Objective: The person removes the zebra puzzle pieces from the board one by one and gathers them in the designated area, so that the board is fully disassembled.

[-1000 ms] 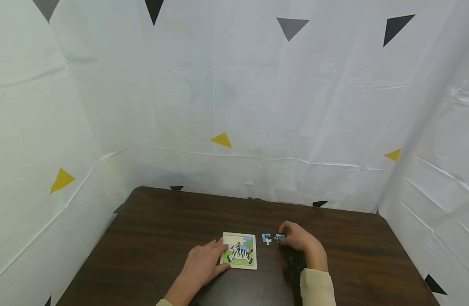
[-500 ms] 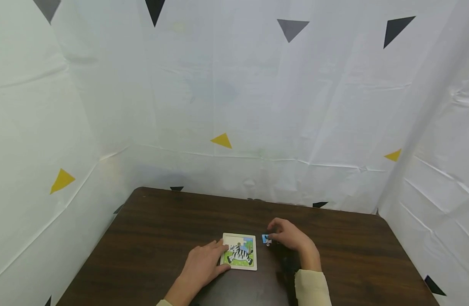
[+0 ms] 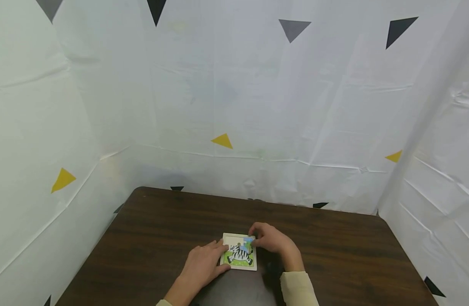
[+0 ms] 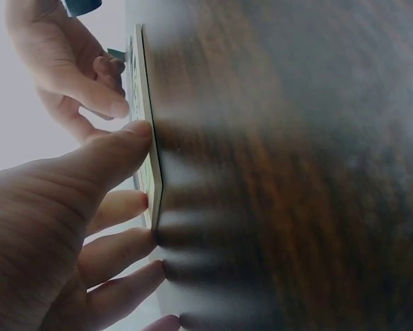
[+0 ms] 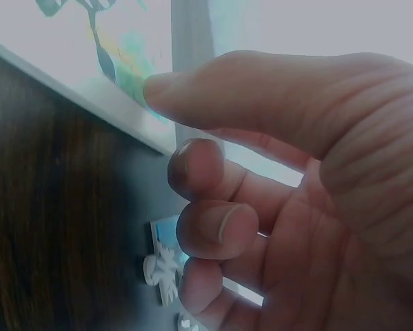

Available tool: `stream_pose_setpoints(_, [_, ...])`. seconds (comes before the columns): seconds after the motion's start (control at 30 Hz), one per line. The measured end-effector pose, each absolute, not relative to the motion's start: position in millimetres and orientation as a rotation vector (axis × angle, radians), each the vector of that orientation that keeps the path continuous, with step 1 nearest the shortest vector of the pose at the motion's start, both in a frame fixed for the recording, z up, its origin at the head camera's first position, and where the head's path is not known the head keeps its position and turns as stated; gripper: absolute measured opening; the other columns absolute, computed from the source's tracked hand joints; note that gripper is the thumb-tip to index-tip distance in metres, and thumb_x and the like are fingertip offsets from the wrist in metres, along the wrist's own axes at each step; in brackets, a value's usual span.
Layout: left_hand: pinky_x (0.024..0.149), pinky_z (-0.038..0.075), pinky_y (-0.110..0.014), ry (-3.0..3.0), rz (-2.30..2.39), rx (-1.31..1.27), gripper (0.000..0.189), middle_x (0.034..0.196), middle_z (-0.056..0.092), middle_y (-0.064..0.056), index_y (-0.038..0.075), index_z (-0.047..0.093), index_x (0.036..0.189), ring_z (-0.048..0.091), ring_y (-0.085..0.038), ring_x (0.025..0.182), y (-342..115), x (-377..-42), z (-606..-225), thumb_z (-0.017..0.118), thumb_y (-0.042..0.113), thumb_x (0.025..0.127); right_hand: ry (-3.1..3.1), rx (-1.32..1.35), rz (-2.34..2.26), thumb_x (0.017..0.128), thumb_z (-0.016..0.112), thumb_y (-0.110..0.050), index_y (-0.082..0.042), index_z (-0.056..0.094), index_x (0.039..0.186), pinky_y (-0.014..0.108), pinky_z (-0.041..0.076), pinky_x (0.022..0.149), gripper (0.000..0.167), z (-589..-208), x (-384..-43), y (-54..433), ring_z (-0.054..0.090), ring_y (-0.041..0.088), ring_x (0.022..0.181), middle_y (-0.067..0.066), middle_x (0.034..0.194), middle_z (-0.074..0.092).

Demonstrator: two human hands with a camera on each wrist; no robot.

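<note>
A small wooden zebra puzzle (image 3: 241,255) lies flat in the head view, with bare pale wood at its upper left. My left hand (image 3: 202,264) rests along its left side, thumb at the near edge; in the left wrist view, the thumb (image 4: 127,141) touches the board's side. My right hand (image 3: 274,241) is over the upper right corner, thumb and forefinger apart. The right wrist view has that thumb (image 5: 168,93) on a green part of the picture, other fingers curled. Beneath them lies a loose puzzle piece (image 5: 166,272) with zebra print; another (image 5: 187,322) is partly hidden.
The dark wood-grain table (image 3: 173,221) extends all around the puzzle. White sheeting (image 3: 257,97) with triangles hangs behind the table and at both sides.
My right hand has moved left from the loose pieces to the puzzle's upper right corner, now hiding those pieces in the head view. The left hand has stayed at the left side.
</note>
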State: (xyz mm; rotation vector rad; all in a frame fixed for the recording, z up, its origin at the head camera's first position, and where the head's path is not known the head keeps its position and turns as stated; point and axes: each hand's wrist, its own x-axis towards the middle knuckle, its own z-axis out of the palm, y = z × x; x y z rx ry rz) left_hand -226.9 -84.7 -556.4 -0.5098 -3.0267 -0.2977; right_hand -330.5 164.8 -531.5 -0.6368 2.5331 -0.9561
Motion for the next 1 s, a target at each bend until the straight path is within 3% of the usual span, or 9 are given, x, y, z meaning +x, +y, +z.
stream_pose_setpoints(0.33, [0.092,0.062,-0.051,-3.011,-0.324,-0.522,0.056,0.15,0.068,-0.005,0.024,0.073,0.139,0.07,-0.025,0.132,-87,-228,-556,0.079,0.056,0.093,2.502,-0.687,-0.868,0.096,0.077,-0.008,-0.01,0.072,0.105,0.032,0.046,0.066,0.01,-533,-329,150,0.055,0.016,0.074,0.003,0.09,0.065])
stream_pose_setpoints(1.0, [0.098,0.057,-0.055,-3.05,-0.326,-0.541,0.054,0.152,0.06,-0.001,0.027,0.067,0.138,0.06,-0.027,0.132,-92,-228,-568,0.075,0.06,0.096,2.509,-0.632,-0.819,0.097,0.077,-0.008,-0.007,0.07,0.102,0.035,0.048,0.066,0.009,-531,-319,135,0.059,0.018,0.074,0.003,0.086,0.065])
